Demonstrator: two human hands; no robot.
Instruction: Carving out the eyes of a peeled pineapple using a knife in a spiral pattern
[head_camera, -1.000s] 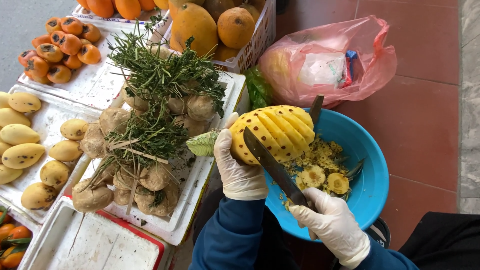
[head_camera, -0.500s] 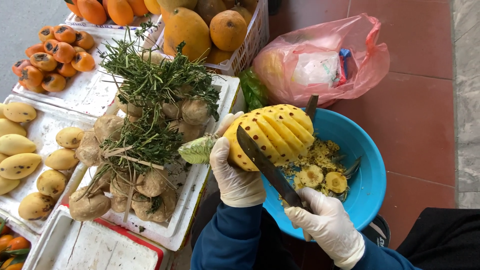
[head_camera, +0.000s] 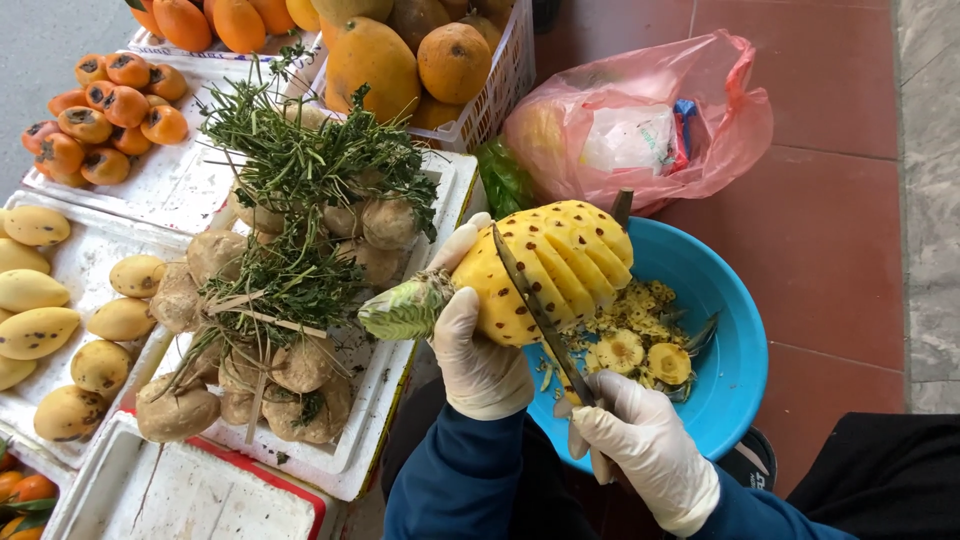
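Observation:
A peeled yellow pineapple (head_camera: 550, 262) with spiral grooves lies tilted over a blue basin (head_camera: 735, 345). My left hand (head_camera: 478, 345), in a white glove, grips its lower end near the trimmed green stub (head_camera: 405, 310). My right hand (head_camera: 640, 445), also gloved, holds a long dark knife (head_camera: 540, 315). The blade rests diagonally across the pineapple's flesh. Yellow scraps and cut pieces (head_camera: 635, 345) lie in the basin under the fruit.
White foam trays hold brown tubers with green leafy stems (head_camera: 290, 260), yellow mangoes (head_camera: 60, 310) and orange persimmons (head_camera: 105, 110). A basket of large orange fruit (head_camera: 420, 60) stands behind. A pink plastic bag (head_camera: 640, 120) lies on the red tiled floor.
The pineapple has turned slightly in my left hand and the knife blade has shifted along its surface. Both hands stay over the basin.

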